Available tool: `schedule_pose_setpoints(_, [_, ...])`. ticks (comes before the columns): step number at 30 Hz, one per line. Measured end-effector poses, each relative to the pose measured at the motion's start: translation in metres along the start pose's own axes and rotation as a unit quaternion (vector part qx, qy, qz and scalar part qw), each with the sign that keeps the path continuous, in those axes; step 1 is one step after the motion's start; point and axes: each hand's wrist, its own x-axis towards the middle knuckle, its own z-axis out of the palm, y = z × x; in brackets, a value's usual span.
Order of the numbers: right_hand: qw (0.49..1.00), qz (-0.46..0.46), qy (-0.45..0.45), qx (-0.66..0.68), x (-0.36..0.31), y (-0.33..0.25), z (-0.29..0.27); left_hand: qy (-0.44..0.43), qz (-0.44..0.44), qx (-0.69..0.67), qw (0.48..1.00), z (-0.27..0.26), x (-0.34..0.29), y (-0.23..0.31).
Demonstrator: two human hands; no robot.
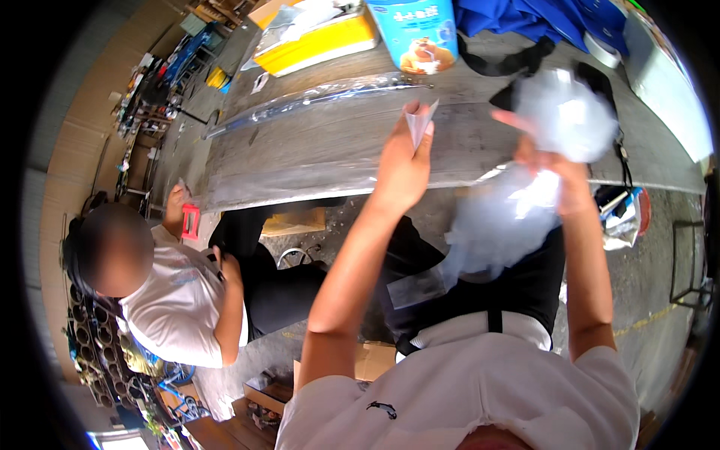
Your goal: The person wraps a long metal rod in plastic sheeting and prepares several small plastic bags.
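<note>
Over the near edge of the table, my left hand (pixel 405 166) is closed on a small folded sheet (pixel 420 124), whitish and thin; whether it is paper or plastic I cannot tell. To its right, my right hand (pixel 559 169) grips a crumpled bunch of clear plastic bags (pixel 566 116), smeared by motion. Part of the bunch bulges above the hand, over the table. More of the plastic hangs below the hand toward my lap, ending in a flat clear strip over my dark trousers.
Long thin rods in clear wrapping (pixel 322 94) lie across the grey table (pixel 300 142). Behind them stand a yellow box (pixel 319 49) and a blue tub (pixel 417 37). Blue cloth (pixel 525 19), a tape roll (pixel 601 51) and a white box (pixel 666 75) lie farther right. A co-worker (pixel 187 300) sits at left.
</note>
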Motion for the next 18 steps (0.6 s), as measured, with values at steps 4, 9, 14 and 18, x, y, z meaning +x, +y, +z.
schedule_pose_setpoints(4, [0.985,0.15,0.009,0.083,-0.008,0.022,0.047,0.076,0.051,-0.072,0.993,0.025,-0.015,0.049])
schedule_pose_setpoints(9, [0.979,0.172,-0.048,0.101,-0.01,0.006,0.058,-0.119,-0.054,-0.027,0.991,-0.003,-0.01,0.095])
schedule_pose_setpoints(14, [0.985,0.078,0.042,0.147,-0.009,0.007,0.045,-0.07,-0.043,-0.189,0.979,0.02,-0.058,0.064])
schedule_pose_setpoints(18, [0.968,-0.018,-0.074,0.241,0.009,0.001,0.003,-0.168,-0.136,-0.038,0.976,0.044,-0.163,0.006])
